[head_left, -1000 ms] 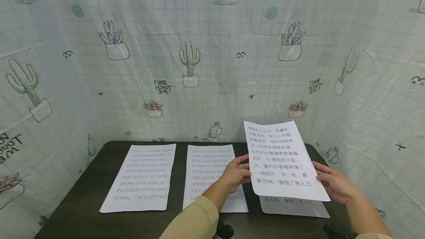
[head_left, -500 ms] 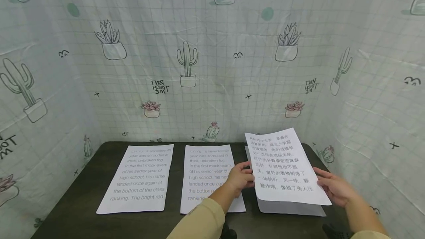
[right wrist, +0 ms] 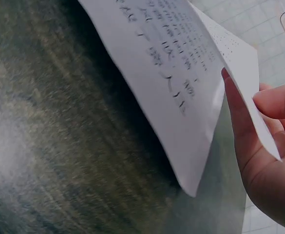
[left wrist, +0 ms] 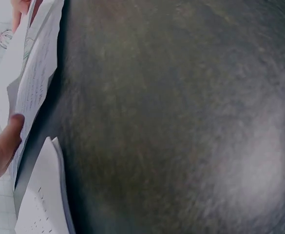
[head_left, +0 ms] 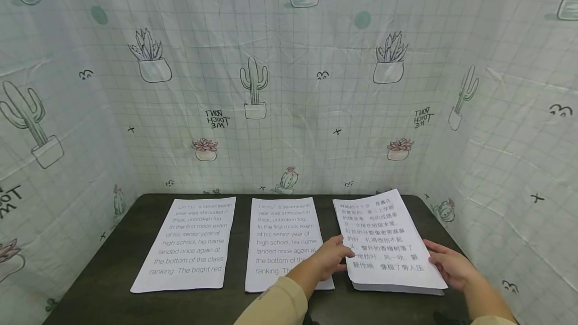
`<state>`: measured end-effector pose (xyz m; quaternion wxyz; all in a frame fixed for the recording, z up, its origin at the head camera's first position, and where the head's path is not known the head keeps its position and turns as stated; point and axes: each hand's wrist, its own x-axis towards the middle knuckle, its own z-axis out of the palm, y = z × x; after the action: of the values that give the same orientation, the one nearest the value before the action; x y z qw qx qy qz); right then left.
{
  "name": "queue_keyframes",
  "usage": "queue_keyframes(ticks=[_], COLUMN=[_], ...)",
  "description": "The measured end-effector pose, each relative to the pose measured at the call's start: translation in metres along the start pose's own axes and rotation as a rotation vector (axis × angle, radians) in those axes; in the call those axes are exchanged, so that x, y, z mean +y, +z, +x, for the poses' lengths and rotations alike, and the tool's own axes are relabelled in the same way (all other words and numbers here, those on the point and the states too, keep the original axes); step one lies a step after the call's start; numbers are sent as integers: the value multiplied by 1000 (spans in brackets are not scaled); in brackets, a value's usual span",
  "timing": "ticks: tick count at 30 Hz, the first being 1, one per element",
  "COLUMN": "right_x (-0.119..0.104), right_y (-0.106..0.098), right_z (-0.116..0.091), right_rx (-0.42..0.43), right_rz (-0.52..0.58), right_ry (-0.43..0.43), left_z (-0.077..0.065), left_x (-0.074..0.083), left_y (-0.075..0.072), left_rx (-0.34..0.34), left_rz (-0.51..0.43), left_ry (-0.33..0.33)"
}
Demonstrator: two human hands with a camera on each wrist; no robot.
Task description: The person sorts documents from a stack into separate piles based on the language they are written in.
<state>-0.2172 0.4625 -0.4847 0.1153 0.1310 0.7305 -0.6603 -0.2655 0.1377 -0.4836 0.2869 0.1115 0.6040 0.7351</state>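
Note:
A white sheet of paper point(head_left: 384, 245) printed with Chinese characters is held slightly tilted at the table's right side. My left hand point(head_left: 331, 258) pinches its left edge. Its right edge is between the thumb and fingers of my right hand point(head_left: 453, 266), plainly seen in the right wrist view. Just below lies another printed sheet point(right wrist: 176, 92), mostly covered in the head view. A gap shows between the two sheets in both wrist views. To the left of my left hand, an English-printed paper stack point(head_left: 282, 234) lies partly behind my forearm.
Another English-printed paper point(head_left: 187, 239) lies on the left of the dark table point(head_left: 108, 265). A curtain point(head_left: 298, 94) with cactus drawings surrounds the table at the back and sides. A dark object point(head_left: 444, 318) sits at the front edge, near the right forearm.
Both hands have lowered the held sheet toward the sheet below it, so the gap between them has narrowed. The other papers have stayed in place; the head view has shifted slightly.

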Motion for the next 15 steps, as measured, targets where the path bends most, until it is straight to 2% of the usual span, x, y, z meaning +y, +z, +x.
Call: queue_keyframes(ticks=[8,15], right_x=[8,9], right_y=[7,14], right_z=[5,7], right_rx=[132,211], right_rz=[-41,-182], right_ry=[54,92], left_z=[0,0], left_x=[-6,-7], left_y=[5,5], left_rx=[-3,-19], left_rz=[39,34], left_ry=[-43,-46])
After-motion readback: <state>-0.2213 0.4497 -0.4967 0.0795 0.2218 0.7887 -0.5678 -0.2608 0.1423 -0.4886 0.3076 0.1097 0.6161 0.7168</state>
